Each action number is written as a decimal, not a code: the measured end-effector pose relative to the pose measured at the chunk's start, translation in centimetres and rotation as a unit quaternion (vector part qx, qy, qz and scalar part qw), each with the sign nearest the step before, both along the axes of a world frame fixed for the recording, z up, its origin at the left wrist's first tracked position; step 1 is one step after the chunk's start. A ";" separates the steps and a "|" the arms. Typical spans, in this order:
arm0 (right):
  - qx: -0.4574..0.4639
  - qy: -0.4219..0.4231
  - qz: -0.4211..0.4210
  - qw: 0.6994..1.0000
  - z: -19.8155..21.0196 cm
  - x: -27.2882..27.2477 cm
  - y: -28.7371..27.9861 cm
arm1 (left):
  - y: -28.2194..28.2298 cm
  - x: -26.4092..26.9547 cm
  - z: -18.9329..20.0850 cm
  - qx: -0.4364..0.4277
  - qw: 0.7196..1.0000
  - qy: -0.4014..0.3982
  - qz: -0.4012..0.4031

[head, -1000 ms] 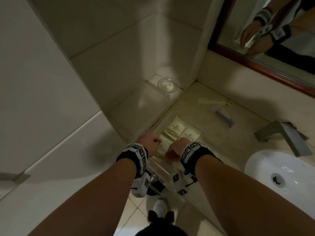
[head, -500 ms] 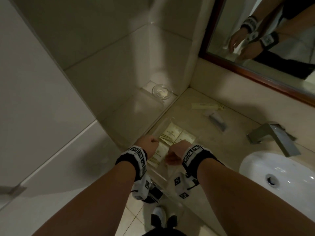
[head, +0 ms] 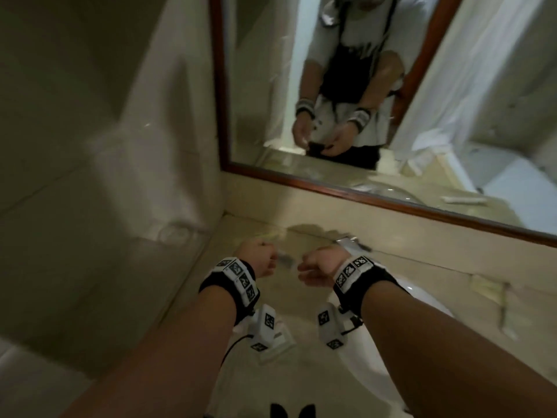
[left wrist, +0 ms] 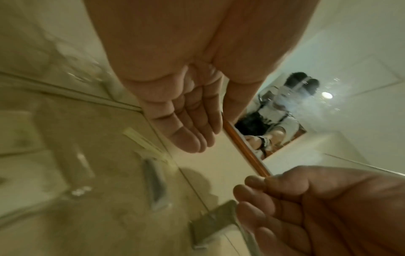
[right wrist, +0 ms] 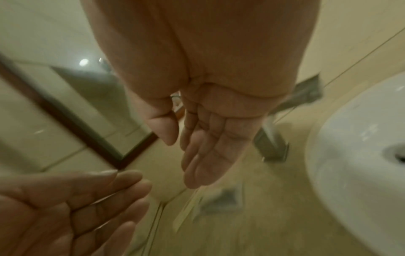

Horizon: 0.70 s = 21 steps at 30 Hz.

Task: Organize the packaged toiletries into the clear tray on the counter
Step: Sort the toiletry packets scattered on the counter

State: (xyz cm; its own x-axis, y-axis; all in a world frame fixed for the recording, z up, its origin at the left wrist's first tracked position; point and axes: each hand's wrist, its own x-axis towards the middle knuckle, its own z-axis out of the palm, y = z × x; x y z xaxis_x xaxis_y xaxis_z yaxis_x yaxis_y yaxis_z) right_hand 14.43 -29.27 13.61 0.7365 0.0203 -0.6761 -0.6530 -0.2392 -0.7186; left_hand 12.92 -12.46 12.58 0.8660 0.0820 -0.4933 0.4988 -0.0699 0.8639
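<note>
Above the counter — both hands empty, relaxed.

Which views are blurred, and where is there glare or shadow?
Head view: motion blur everywhere; the counter is dim. Left wrist view: the packets are smeared; a lamp glares in the mirror. Right wrist view: the sink is bright, the left hand blurred.

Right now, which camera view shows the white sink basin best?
The right wrist view: the sink basin fills its right side. The head view shows only a sliver beside the right forearm; the left wrist view shows none.
</note>
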 end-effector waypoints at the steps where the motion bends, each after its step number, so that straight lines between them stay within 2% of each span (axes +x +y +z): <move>1: 0.009 -0.001 -0.018 1.000 0.7 0.1 -2.2 | -1.7 0.7 0.6 -0.005 1.000 -0.005 -0.023; 3: 0.024 -0.024 -0.075 0.997 2.4 0.0 -7.0 | -5.7 2.1 2.2 -0.024 0.997 -0.014 -0.079; 5: -0.016 -0.050 -0.118 0.992 4.2 -0.8 -11.4 | -9.7 2.9 3.3 -0.073 0.991 -0.012 -0.109; 8: -0.040 -0.087 -0.185 0.978 5.6 -2.9 -18.4 | -17.1 3.6 4.3 -0.087 0.984 0.003 -0.157; 12: -0.033 -0.104 -0.254 0.961 5.4 -5.6 -26.8 | -26.0 3.3 5.2 -0.125 0.968 0.011 -0.219; 21: -0.043 -0.083 -0.405 0.910 3.5 -13.4 -45.4 | -45.3 0.1 4.3 -0.094 0.945 0.032 -0.313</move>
